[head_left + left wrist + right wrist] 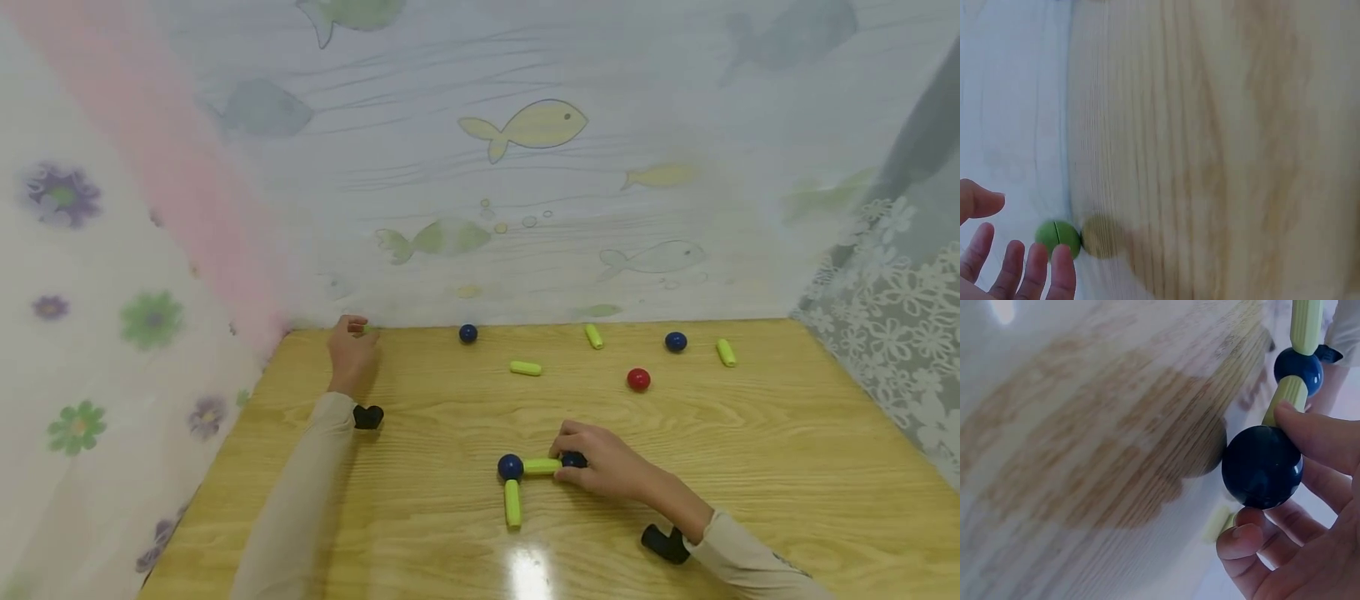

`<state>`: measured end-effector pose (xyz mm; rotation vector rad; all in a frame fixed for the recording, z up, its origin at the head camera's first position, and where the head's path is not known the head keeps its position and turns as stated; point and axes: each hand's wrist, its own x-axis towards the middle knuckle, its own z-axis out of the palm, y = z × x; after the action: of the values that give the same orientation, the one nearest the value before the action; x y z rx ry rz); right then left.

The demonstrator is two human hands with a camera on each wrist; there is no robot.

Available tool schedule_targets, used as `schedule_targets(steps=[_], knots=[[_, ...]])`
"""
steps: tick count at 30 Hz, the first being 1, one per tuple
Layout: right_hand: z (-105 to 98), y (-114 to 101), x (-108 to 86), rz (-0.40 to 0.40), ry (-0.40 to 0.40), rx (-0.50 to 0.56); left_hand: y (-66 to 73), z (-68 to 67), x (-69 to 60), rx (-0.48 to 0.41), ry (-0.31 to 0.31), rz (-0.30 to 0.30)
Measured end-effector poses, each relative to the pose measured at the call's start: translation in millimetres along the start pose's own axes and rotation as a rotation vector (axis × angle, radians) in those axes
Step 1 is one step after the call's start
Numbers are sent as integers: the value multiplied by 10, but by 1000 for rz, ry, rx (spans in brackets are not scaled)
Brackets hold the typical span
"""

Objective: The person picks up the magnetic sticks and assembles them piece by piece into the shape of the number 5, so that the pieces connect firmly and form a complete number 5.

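My right hand (pixel 606 463) holds a dark blue ball (pixel 1262 467) between thumb and fingertips at the front of the table. That ball sits at one end of a yellow-green rod (pixel 542 467). The rod's other end meets a second blue ball (pixel 510 467), from which another yellow-green rod (pixel 513 505) points toward me, forming a corner. At the back left, my left hand (pixel 352 354) reaches a green ball (pixel 1057 237) by the wall. Its thumb stands apart from the loosely bent fingers, which partly cover the ball in the left wrist view; whether they touch it I cannot tell.
Along the back of the wooden table (pixel 435 417) lie a blue ball (pixel 468 333), another blue ball (pixel 676 342), a red ball (pixel 639 380) and loose yellow-green rods (pixel 525 368). A fish-patterned cloth (pixel 420 275) hangs behind; patterned cloths flank both sides.
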<state>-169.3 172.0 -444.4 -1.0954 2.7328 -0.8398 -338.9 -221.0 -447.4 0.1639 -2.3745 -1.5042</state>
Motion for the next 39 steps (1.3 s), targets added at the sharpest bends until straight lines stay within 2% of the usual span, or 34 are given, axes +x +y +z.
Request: schedule_targets(steps=[6, 12, 18, 22, 26, 30, 34, 39], knots=[[-17, -6, 2, 22, -20, 7, -56, -124, 122, 59, -24, -31], [2, -9, 14, 5, -11, 9, -94, -124, 172, 123, -67, -62], [3, -12, 10, -3, -4, 15, -107, -44, 150, 205, -81, 8], [6, -7, 1, 5, -4, 9, -88, -18, 93, 116, -93, -2], [6, 0, 0, 2, -2, 13, -78, -31, 21, 25, -145, -48], [0, 10, -7, 0, -2, 17, -36, -43, -62, -60, -196, -69], [6, 27, -12, -6, 2, 16, 47, -60, -168, -140, -236, -62], [15, 36, -1, -18, 1, 17, 173, -106, -349, -287, -297, -42]])
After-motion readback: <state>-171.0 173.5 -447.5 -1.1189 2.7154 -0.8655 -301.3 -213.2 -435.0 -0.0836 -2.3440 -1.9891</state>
